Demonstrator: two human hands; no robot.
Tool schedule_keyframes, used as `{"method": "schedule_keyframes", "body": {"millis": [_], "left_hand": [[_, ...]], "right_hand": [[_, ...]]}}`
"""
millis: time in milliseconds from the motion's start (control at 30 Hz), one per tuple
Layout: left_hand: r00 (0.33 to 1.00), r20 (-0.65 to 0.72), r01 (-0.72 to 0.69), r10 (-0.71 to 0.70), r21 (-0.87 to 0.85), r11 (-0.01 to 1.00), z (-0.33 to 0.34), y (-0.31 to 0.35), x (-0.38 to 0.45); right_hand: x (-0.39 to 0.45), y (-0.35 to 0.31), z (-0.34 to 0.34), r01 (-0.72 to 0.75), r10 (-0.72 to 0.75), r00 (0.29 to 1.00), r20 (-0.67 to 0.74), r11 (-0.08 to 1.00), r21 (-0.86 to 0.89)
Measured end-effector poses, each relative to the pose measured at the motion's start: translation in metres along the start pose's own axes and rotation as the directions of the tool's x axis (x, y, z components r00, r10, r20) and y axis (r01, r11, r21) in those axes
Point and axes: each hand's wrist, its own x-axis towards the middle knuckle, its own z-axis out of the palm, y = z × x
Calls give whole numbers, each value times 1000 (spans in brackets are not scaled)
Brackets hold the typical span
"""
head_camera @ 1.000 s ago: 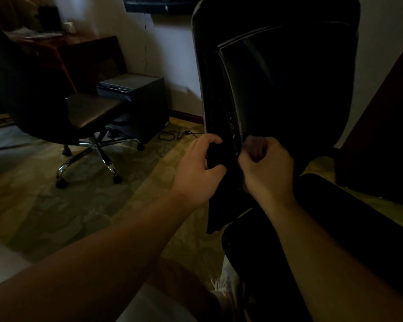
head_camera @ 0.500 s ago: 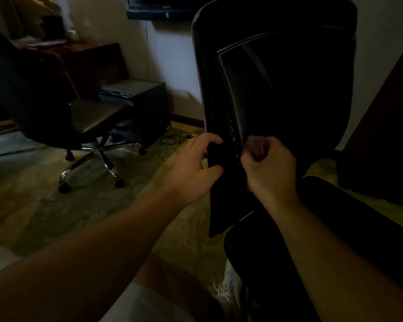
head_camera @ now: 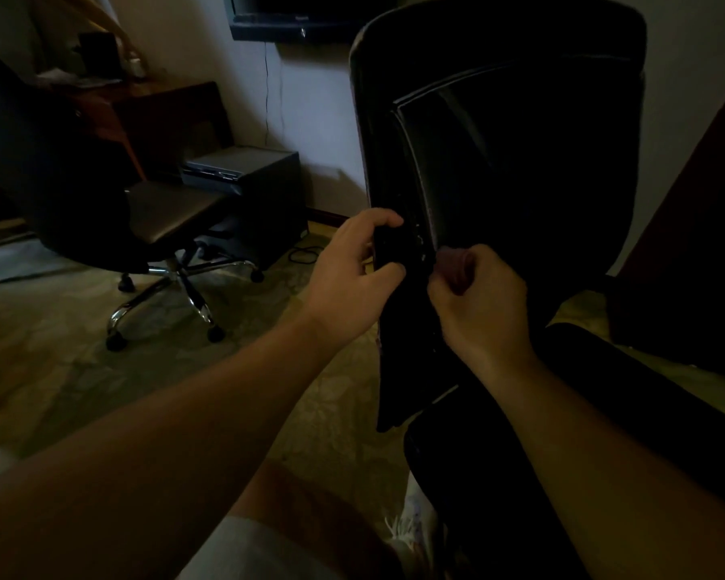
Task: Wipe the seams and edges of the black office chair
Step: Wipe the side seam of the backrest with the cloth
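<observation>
Dim carpeted room; patterned carpet [head_camera: 80,370], pale wall behind.

Item 1. Black office chair [head_camera: 520,161], the task's object: stands close in front of the wearer, right of centre, its tall backrest upright and its seat pad low at the right. A stitched seam [head_camera: 425,194] runs down the backrest's left side, where both hands meet.

Item 2. Left hand [head_camera: 352,282]: fingers and thumb curled round the backrest's left edge, gripping it. Judged purpose: to steady the back and hold the edge toward the other hand.

Item 3. Right hand [head_camera: 478,299]: closed in a fist at the seam, just beside the left hand. A small pinkish bunched thing [head_camera: 453,261] shows at the top of the fist, probably the wiping cloth; lighting is too poor to confirm. Judged purpose: to press the wad into the seam groove.

Item 4. Second office chair [head_camera: 101,194]: left of frame, well apart, on a chrome star base [head_camera: 176,295] with castors. Untouched.

Item 5. Dark low cabinet [head_camera: 260,190] against the wall, a flat device on top; cable [head_camera: 306,253] on the floor beside it.

Item 6. Wooden desk [head_camera: 151,110], far left, with indistinct clutter on top.

Item 7. Wall-mounted screen [head_camera: 294,14], upper edge of view, cord hanging below.

Status, as judged: wiping in hand on the left side seam; remaining edges cannot be assessed.
</observation>
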Motion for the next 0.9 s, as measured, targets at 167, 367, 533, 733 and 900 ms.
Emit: {"method": "schedule_keyframes", "body": {"millis": [167,367,533,733,900], "left_hand": [[1000,10,24,-23,-23,999,2,-1,-1],[999,-11,34,-34,3,999,3,0,-4],[999,-23,45,-44,21,999,3,3,-6],[997,-47,56,-56,3,998,5,5,-5],[997,-41,66,-67,-8,998,8,4,-6]], "right_hand": [[3,-1,-4,-29,37,995,-95,996,86],[2,-4,0,2,-1,1000,-24,1000,12],[-1,-7,0,34,-32,999,40,998,-53],[6,-14,-1,-25,27,999,-29,998,51],[4,-13,-3,-18,20,992,-124,1000,16]]}}
